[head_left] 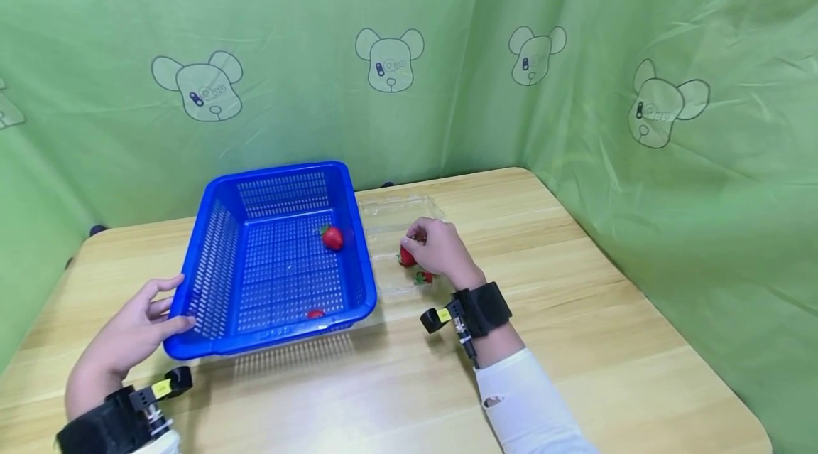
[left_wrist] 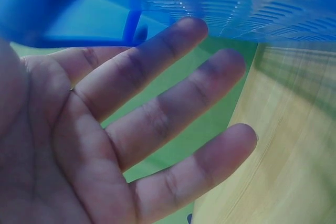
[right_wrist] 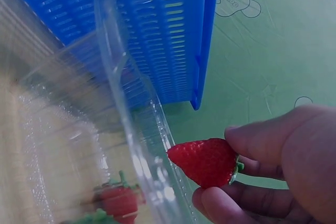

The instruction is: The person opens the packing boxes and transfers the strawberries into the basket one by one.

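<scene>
My left hand holds the near-left corner of a blue slotted plastic basket, its thumb over the rim. The other fingers of this hand stretch out beside the basket's wall. Between thumb and fingertips, my right hand pinches a red strawberry near its green leaves, over a clear plastic box. Inside the box lies another strawberry, with more green leaves close by. Two strawberries are in the basket: one by the right wall, one partly hidden behind the near rim.
The clear box stands against the right side of the basket on a light wooden table. A green curtain printed with bear heads hangs along the back and sides. Each wrist wears a black strap with a small camera.
</scene>
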